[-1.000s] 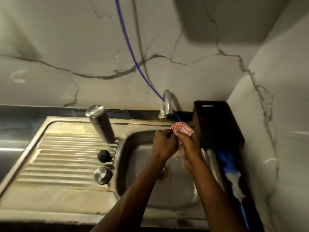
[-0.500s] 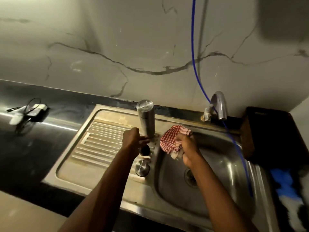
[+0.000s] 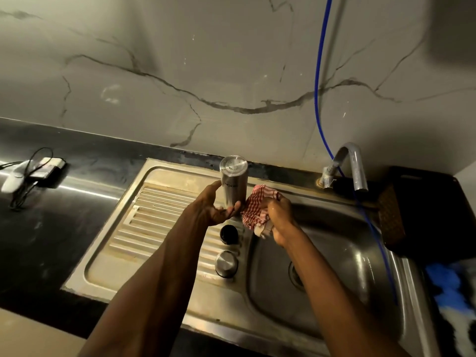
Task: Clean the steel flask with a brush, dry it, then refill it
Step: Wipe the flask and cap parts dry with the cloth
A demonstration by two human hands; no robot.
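Flask (image 3: 234, 184) stands base-up on the drainboard (image 3: 144, 217), at its far right edge just beside the basin (image 3: 360, 256). Left hand (image 3: 219, 206) is at its lower body, palm up, thumb on the left side and fingertips curling round the right; contact looks like a grip just forming, not a firm one. Right hand (image 3: 278, 220) holds a bunched checked cloth (image 3: 257, 210), fingers wrapped round it, cloth touching or just beside the flask's right side. Black cap (image 3: 229, 234) and steel lid (image 3: 226, 264) lie on the drainboard nearer the person, apart from the flask. Tap (image 3: 353, 168) shows no water running.

Judgement: drying step, at its start. Next move calls for the left hand to close fully and lift the flask clear, then the cloth to wrap the wall and wipe along it. Wet steel may slip; inverted mouth may drip on lifting.
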